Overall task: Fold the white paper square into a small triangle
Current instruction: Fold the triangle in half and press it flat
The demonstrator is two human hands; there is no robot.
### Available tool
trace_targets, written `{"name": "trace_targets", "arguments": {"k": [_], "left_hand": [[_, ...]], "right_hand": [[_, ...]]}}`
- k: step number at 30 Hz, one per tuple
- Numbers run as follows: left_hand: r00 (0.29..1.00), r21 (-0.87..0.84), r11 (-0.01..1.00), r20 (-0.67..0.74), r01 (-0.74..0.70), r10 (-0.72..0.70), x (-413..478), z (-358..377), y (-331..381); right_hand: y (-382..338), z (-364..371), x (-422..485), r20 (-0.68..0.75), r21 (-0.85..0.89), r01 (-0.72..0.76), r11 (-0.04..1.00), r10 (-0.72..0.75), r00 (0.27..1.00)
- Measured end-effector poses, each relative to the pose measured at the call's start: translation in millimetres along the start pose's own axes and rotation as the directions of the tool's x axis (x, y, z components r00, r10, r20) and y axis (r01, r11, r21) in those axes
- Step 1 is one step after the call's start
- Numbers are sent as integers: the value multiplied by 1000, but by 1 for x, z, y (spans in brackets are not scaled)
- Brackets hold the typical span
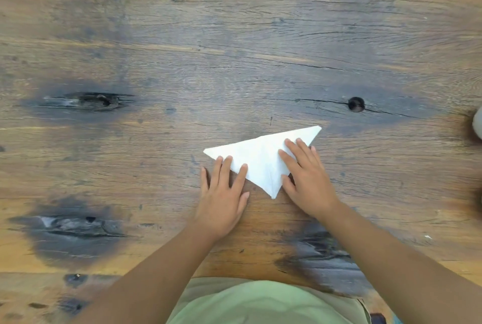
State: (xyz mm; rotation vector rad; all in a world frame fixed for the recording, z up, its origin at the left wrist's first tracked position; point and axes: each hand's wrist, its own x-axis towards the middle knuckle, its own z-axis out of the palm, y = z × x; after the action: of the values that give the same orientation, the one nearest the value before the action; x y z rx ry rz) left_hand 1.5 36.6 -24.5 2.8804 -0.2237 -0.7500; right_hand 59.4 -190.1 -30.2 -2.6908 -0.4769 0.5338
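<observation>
The thin white paper, already folded into a flat triangle (pixel 260 159), sits on the weathered knotty wooden surface (pixel 234 50) right in front of the person, and it looks super light, floppy and easy to slide or crumple, so I'd pinch it at a corner while pinning the rest flat. Left hand (pixel 224 193) lies spread open with fingertips on the left edge, right hand (pixel 305 177) rests flat and open on the right half, neither gripping anything. No containers anywhere that I can see.
</observation>
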Motion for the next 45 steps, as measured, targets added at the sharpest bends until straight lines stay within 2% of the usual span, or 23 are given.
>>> {"name": "trace_targets", "arguments": {"k": [8, 18, 23, 26, 31, 38, 45], "left_hand": [[1000, -31, 999, 1, 11, -11, -3, 6, 0], [1000, -80, 997, -17, -5, 4, 10, -5, -9], [999, -60, 998, -43, -36, 33, 16, -4, -4], [997, -110, 993, -71, 34, -42, 30, -7, 0], [995, -93, 993, -55, 77, -82, 44, -4, 0], [995, -101, 993, -75, 58, -66, 46, -3, -6], [997, -70, 997, -61, 41, -46, 46, -3, -8]], "right_hand": [[11, -7, 14, 42, -55, 87, 995, -85, 996], [-7, 5, 4, -38, -79, -53, 995, 50, 998], [-5, 5, 2, -82, -58, -40, 998, 35, 996], [3, 6, 3, -66, -59, -83, 995, 79, 995], [9, 10, 7, -30, -110, -149, 983, 147, 989], [3, 18, -4, -50, -84, -219, 972, 216, 975], [3, 17, -3, -34, -72, -212, 975, 210, 977]]}}
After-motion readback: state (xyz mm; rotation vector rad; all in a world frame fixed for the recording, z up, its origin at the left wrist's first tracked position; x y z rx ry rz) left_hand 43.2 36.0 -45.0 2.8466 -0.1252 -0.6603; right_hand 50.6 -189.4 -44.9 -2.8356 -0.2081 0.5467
